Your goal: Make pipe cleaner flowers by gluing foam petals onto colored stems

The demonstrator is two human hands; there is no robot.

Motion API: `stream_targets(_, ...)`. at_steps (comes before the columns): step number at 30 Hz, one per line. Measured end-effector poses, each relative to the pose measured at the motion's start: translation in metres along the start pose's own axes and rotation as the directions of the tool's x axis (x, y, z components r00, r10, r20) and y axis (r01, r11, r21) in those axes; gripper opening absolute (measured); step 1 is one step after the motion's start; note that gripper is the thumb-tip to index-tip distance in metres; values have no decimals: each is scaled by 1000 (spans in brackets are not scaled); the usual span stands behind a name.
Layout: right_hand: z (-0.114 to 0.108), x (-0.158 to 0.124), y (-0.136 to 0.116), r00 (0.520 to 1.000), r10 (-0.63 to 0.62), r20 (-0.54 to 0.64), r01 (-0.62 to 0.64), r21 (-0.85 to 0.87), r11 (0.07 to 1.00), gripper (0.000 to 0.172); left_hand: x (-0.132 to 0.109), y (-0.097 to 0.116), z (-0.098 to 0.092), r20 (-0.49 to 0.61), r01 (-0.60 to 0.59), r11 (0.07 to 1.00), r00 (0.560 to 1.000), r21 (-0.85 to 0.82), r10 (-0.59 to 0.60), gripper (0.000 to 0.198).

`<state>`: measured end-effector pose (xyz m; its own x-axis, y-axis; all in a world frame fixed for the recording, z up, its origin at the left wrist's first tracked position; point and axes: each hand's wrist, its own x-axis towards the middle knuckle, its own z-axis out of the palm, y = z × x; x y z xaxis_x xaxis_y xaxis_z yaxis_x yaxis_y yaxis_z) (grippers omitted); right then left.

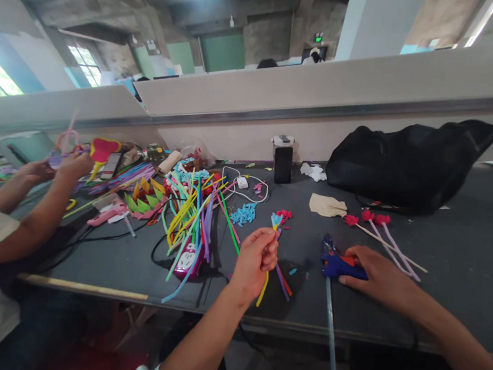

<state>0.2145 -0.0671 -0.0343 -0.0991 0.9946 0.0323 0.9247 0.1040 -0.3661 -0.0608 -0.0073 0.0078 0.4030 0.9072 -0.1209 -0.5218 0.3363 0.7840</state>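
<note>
Blue flower [276,220], pinched atop left hand [254,261], could be smeared if glue gun [335,264], gripped in right hand [379,274], is tilted

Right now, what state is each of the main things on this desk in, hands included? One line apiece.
Left hand: closed on a blue-topped stem
Right hand: closed around the glue gun
Glue gun: held, glue stick poking out
Red flowers: on stems, lying down
Phone: upright, screen dark
Pipe cleaners: loosely heaped
Power strip: partly covered
Black bag: slumped
</note>
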Motion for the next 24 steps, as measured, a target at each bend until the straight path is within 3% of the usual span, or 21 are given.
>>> stream_targets(3,-4,0,-4,986,-95,-140,76,-134,988,44,0,-3,-1,13,8,1000,1000,1,-8,20)
stream_targets(7,-5,8,-40,909,-226,-351,139,-256,957,26,1,-8,-1,26,23,1000,999,0,-23,20)
stream_targets(11,13,19,-82,891,-387,-237,348,-189,918,20,0,-8,0,25,38,999,999,8,-38,17)
stream_targets(17,34,30,-108,908,-410,-83,380,-246,892,15,-2,-7,1,17,34,999,999,21,-35,15)
stream_targets(20,34,30,-111,920,-370,-130,338,-215,916,12,-2,-7,0,14,33,999,999,20,-34,16)
stream_targets(24,28,28,-107,922,-274,-272,301,62,952,13,-3,-8,0,-6,47,998,999,33,-47,16)
